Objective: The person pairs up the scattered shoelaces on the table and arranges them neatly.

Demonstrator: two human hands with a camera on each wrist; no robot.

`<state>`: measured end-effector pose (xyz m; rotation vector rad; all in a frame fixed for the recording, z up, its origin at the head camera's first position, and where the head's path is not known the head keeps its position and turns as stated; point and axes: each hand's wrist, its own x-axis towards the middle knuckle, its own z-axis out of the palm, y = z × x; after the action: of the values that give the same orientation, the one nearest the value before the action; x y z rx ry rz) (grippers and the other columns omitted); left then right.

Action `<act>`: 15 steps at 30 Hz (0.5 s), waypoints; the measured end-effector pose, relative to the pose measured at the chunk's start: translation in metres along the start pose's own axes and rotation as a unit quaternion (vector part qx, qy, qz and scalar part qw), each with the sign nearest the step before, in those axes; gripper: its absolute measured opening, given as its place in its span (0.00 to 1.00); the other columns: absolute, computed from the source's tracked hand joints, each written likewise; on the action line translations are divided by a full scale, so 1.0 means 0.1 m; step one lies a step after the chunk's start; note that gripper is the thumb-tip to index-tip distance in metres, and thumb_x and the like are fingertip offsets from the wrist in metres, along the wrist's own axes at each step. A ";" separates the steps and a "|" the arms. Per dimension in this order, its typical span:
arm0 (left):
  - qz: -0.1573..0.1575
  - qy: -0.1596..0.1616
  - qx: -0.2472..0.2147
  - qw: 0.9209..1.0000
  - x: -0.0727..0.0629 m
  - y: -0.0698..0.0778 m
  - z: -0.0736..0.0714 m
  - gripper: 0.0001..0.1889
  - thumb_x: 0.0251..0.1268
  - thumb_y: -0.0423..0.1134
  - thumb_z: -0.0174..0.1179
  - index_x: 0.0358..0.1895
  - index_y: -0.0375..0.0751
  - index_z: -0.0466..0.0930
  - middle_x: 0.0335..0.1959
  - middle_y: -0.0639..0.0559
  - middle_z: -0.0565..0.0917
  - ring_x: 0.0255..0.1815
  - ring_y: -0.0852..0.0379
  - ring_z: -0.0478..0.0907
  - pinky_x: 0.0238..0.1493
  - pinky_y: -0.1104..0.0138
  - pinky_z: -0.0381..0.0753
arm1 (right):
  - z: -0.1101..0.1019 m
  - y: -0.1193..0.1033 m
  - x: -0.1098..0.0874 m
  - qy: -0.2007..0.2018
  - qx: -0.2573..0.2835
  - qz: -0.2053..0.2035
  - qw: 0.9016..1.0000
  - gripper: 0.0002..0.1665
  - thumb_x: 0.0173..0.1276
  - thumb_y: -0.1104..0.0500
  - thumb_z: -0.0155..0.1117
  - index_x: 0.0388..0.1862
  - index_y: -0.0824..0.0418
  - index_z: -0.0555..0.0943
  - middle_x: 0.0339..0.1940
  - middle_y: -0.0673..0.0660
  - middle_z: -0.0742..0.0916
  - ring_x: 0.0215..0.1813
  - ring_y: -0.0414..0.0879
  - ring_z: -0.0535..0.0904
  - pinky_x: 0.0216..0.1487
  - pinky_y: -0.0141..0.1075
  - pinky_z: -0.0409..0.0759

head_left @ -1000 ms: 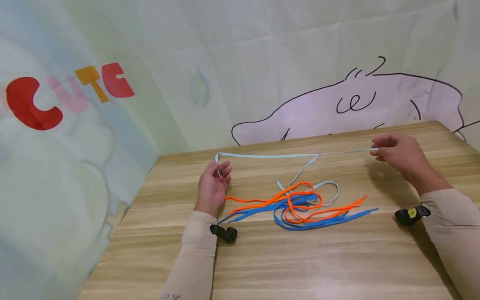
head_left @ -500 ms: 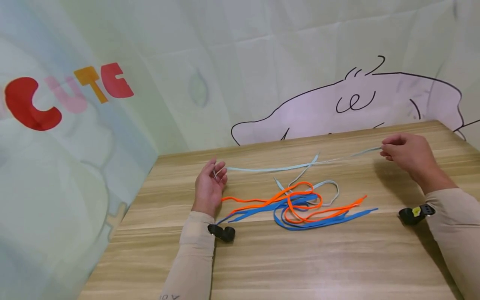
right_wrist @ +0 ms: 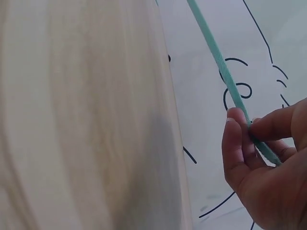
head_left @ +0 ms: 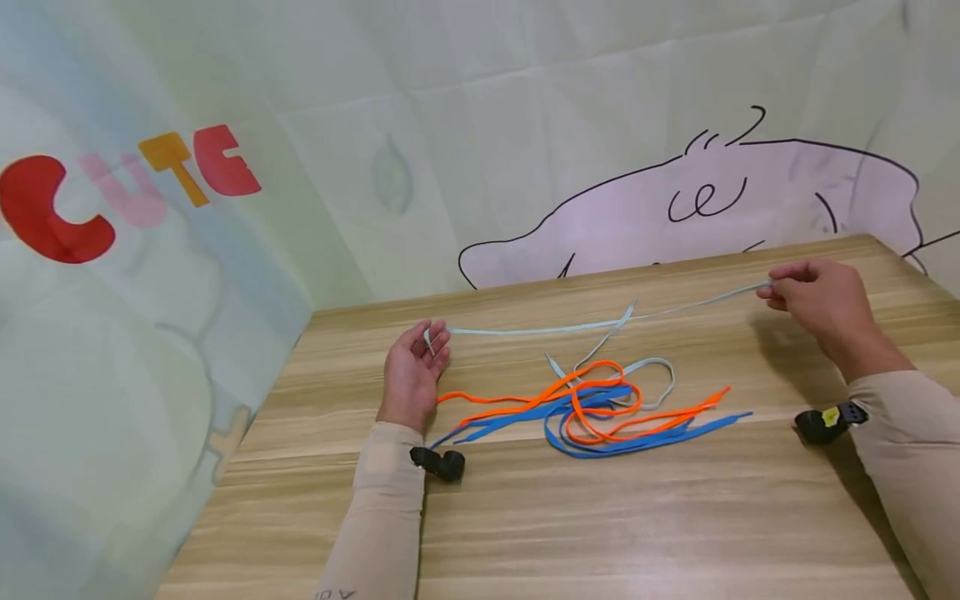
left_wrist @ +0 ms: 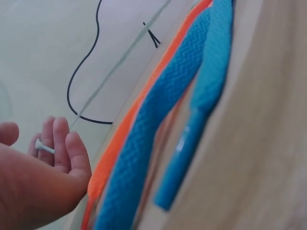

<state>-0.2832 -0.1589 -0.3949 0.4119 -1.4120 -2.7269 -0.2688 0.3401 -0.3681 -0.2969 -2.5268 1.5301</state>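
A pale blue shoelace (head_left: 525,332) stretches nearly straight between the two hands, raised over the table. My left hand (head_left: 412,371) is palm up at its left end, fingers partly curled; the lace passes behind the fingertips, and a short end (left_wrist: 45,146) lies across the fingers. At the other end my right hand (head_left: 825,308) pinches the lace (right_wrist: 230,84) between thumb and fingers. Below lies a loose pile: an orange shoelace (head_left: 551,392), a blue shoelace (head_left: 517,414) and another pale lace (head_left: 667,375) looped partly under them. The left forearm is beside the pile's left ends.
The wood-grain table (head_left: 600,517) ends at a back edge against a printed cloth (head_left: 390,233). Each wrist carries a small black camera, the left camera (head_left: 442,464) close to the laces' left tips. A blue lace tip (left_wrist: 175,167) lies near that wrist.
The right hand has moved outward to the right. The left hand's stretch of lace has dropped lower and now runs from behind the fingers; the hand shifted slightly left. The pile looks unchanged.
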 end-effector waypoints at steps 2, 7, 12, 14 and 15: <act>-0.003 -0.004 0.002 1.000 0.00 0.01 0.00 0.21 0.80 0.41 0.47 0.69 0.37 0.66 0.56 0.48 0.82 0.53 0.53 0.79 0.56 0.65 0.76 | -0.01 0.00 0.00 -0.001 0.016 0.000 1.000 0.21 0.81 0.58 0.50 0.62 0.72 0.71 0.29 0.32 0.82 0.36 0.28 0.84 0.42 0.25 0.82; -0.008 -0.027 0.007 1.000 0.02 0.06 -0.03 0.18 0.80 0.42 0.46 0.66 0.40 0.69 0.67 0.44 0.75 0.59 0.50 0.76 0.60 0.63 0.74 | 0.03 -0.01 -0.01 0.000 0.054 -0.003 0.999 0.18 0.81 0.59 0.47 0.60 0.71 0.71 0.30 0.32 0.81 0.37 0.28 0.85 0.44 0.27 0.82; -0.019 -0.038 0.006 0.999 0.03 0.12 -0.09 0.16 0.81 0.43 0.46 0.62 0.42 0.71 0.69 0.44 0.73 0.60 0.50 0.74 0.59 0.63 0.74 | 0.07 -0.03 -0.01 0.021 0.071 0.002 0.997 0.10 0.80 0.60 0.47 0.55 0.61 0.72 0.43 0.46 0.81 0.35 0.29 0.85 0.44 0.31 0.83; -0.022 -0.038 0.008 0.999 0.03 0.13 -0.10 0.16 0.80 0.43 0.46 0.62 0.42 0.71 0.70 0.44 0.72 0.62 0.50 0.73 0.60 0.62 0.74 | 0.07 -0.03 -0.01 0.034 0.077 0.005 0.996 0.07 0.79 0.60 0.48 0.53 0.53 0.70 0.47 0.52 0.78 0.34 0.29 0.85 0.43 0.30 0.83; -0.022 -0.039 0.009 0.999 0.03 0.14 -0.10 0.16 0.81 0.43 0.46 0.63 0.42 0.70 0.71 0.44 0.71 0.64 0.49 0.72 0.61 0.61 0.74 | 0.07 -0.04 -0.01 0.042 0.082 0.007 0.996 0.07 0.79 0.60 0.49 0.51 0.51 0.70 0.48 0.53 0.78 0.34 0.29 0.85 0.43 0.30 0.83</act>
<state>-0.2850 -0.1756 -0.3902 0.3440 -1.4652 -2.7964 -0.2699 0.3325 -0.3679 -0.3480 -2.3249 1.6806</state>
